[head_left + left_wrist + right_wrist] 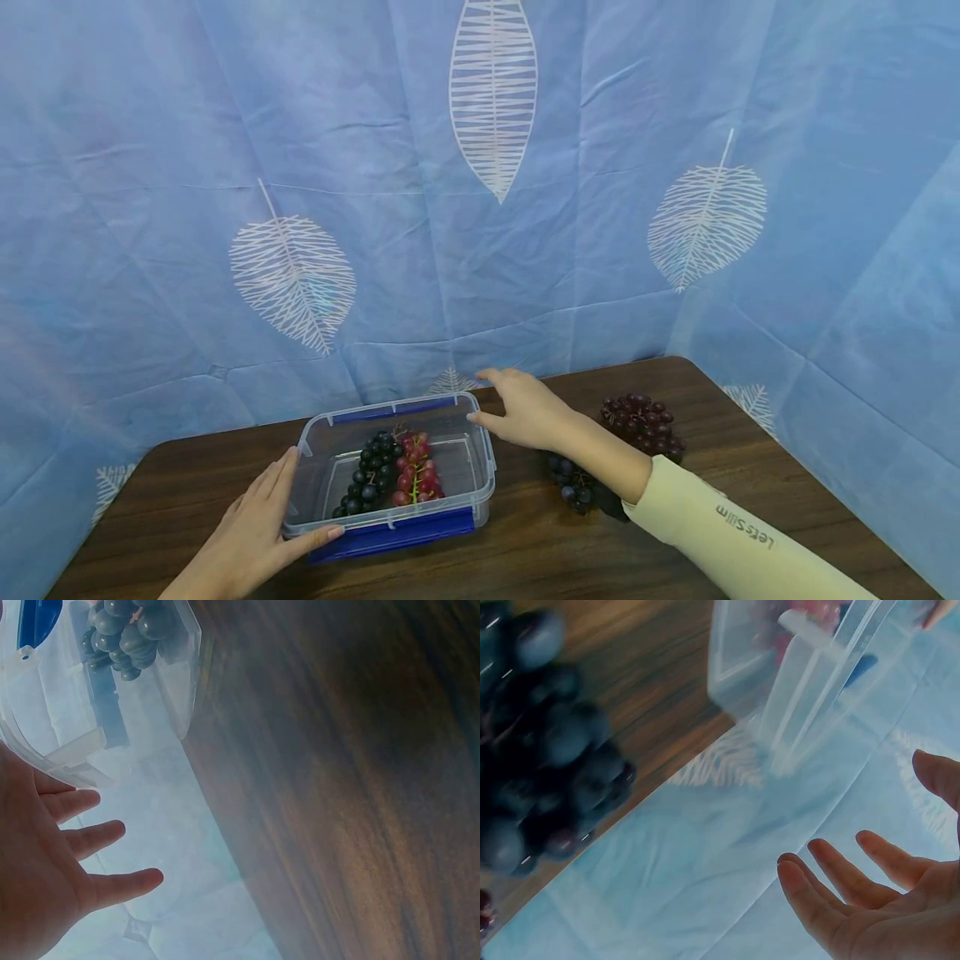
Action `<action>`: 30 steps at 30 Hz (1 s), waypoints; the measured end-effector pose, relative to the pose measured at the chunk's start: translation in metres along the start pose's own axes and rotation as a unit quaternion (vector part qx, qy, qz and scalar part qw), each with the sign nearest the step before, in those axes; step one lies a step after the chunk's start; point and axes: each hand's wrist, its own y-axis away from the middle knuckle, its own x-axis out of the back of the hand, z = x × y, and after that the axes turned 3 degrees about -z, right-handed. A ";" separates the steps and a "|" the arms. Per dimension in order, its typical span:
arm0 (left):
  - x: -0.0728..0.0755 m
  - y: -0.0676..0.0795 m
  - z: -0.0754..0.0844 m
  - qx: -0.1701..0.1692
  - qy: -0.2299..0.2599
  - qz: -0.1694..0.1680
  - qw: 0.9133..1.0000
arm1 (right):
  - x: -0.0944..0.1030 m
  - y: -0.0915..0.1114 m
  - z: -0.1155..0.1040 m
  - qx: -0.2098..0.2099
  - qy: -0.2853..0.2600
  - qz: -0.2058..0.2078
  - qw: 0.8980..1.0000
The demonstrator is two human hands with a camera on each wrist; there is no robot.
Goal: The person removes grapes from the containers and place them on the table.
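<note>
A clear plastic food container (459,467) with blue latches sits without a lid on the table. Inside it lie a bunch of black grapes (369,477) and, to its right, a bunch of red grapes (417,472). My left hand (251,517) rests against the container's left end, thumb over the front rim; the left wrist view shows its fingers (124,889) straight and spread. Just beyond the right rim is my right hand (528,408), fingers extended and thumb close to the rim; whether it touches cannot be told. Nothing is in that palm (900,922).
Right of the container, partly behind my right forearm, lie a dark red grape bunch (637,421) and a blue-black bunch (567,483). The brown wooden table (525,550) ends at a blue leaf-patterned curtain (405,250) at the back and sides.
</note>
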 end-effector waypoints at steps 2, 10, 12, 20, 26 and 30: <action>0.000 0.000 0.000 0.003 -0.005 0.001 1.000 | -0.005 -0.003 -0.008 0.005 0.005 -0.008 1.000; 0.000 -0.004 0.001 0.019 -0.019 -0.006 1.000 | -0.028 -0.015 -0.029 0.026 0.011 -0.036 0.999; -0.001 -0.003 0.002 0.021 -0.017 -0.005 1.000 | -0.034 -0.017 -0.032 0.024 0.015 -0.039 0.999; -0.001 0.000 0.004 0.017 -0.011 0.001 1.000 | -0.052 -0.025 -0.045 0.013 0.039 -0.051 0.998; -0.001 0.000 0.003 0.019 -0.012 0.006 1.000 | -0.065 -0.028 -0.054 0.006 0.054 -0.056 0.997; -0.001 -0.001 0.001 0.018 -0.017 0.008 1.000 | -0.075 -0.031 -0.057 0.002 0.062 -0.062 0.996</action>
